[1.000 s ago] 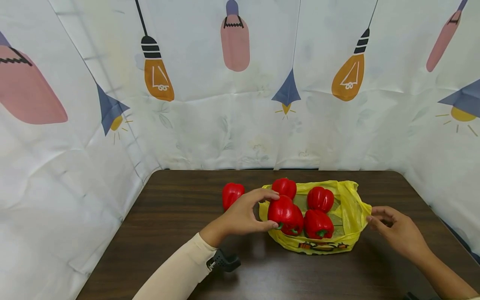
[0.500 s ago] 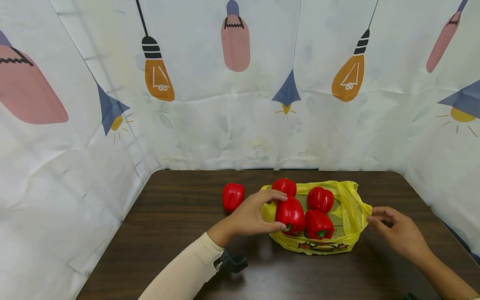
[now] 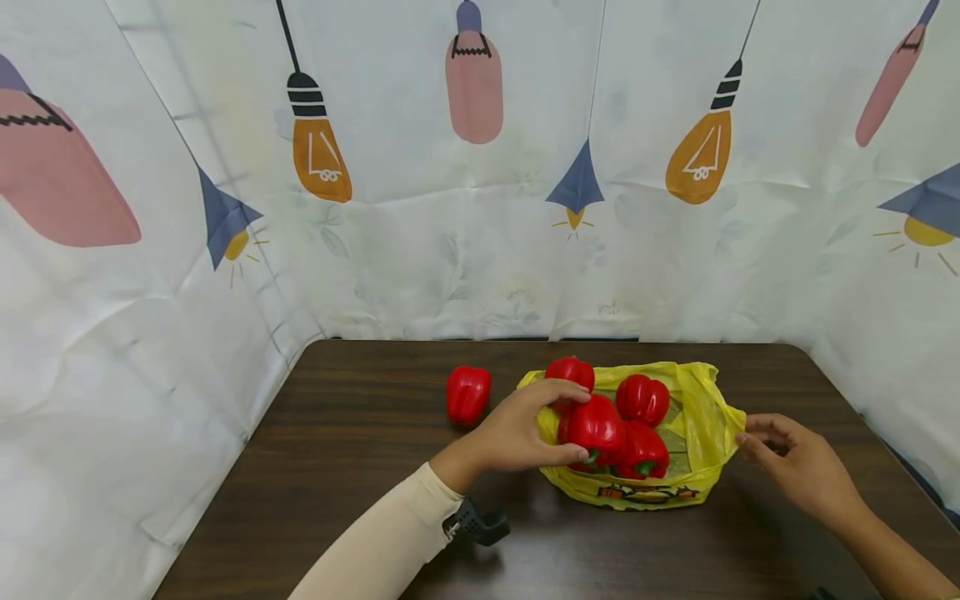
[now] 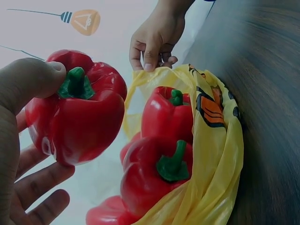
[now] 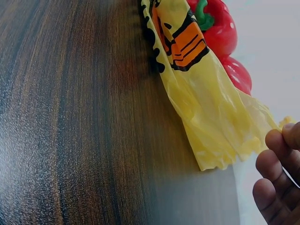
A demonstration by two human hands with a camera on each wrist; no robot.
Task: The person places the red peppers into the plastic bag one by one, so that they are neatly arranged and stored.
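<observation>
My left hand [image 3: 525, 429] grips a red bell pepper [image 3: 596, 427] with a green stem, held over the open yellow plastic bag [image 3: 708, 425]. In the left wrist view the thumb lies beside the stem of this pepper [image 4: 84, 117], and the fingers curl under it. Several other red peppers sit in the bag, one bell pepper [image 3: 642, 398] toward its back and another [image 4: 157, 173] close below the held one. At the bag's right end, my right hand [image 3: 798, 458] pinches the yellow rim between thumb and fingertips, as the right wrist view also shows at the fingers [image 5: 276, 140].
One more red bell pepper [image 3: 468, 395] lies on the dark wooden table [image 3: 360, 433], left of the bag. A white patterned curtain [image 3: 420, 250] hangs behind and at both sides of the table.
My left hand has moved right with the bell pepper, farther over the bag and its peppers. The right hand keeps its pinch on the bag's rim without visible movement.
</observation>
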